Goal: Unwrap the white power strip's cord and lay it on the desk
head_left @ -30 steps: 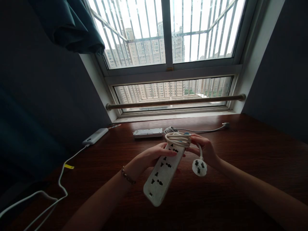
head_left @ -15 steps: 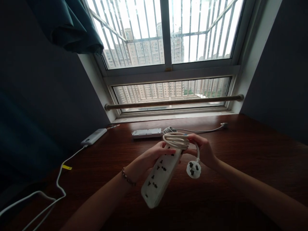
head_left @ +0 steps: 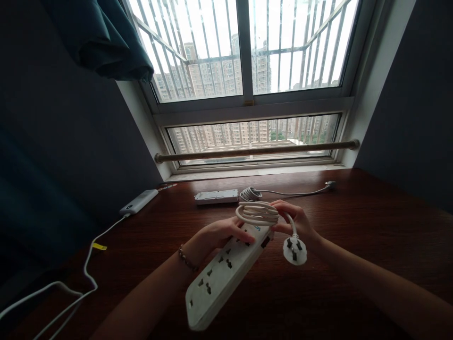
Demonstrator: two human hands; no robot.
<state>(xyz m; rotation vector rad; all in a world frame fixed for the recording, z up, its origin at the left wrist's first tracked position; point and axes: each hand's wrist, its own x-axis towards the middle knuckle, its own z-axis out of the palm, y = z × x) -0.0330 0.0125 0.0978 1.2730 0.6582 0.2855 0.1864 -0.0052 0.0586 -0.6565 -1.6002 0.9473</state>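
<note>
A white power strip (head_left: pixel 222 274) slants above the tabletop, its sockets facing up and its lower end toward me. My left hand (head_left: pixel 224 232) grips it near the far end, thumb across the socket face. The cord (head_left: pixel 257 213) lies in a coil over that far end. My right hand (head_left: pixel 293 219) pinches the coil's right side, its fingertips partly hidden behind the cord. From there a short length hangs down to the three-pin plug (head_left: pixel 295 250), which dangles below my right hand with its pins toward me.
A second white power strip (head_left: pixel 216 197) rests near the window, with its cord coil (head_left: pixel 250 193) beside it and its plug (head_left: pixel 330 185) out to the right. A white power bank (head_left: pixel 139 202) with a cable sits on the left of the brown table (head_left: pixel 141 264).
The power strip's near end has swung left and lower toward me. The coil has shifted slightly down, showing more of the far end, and the plug has moved right with my right hand.
</note>
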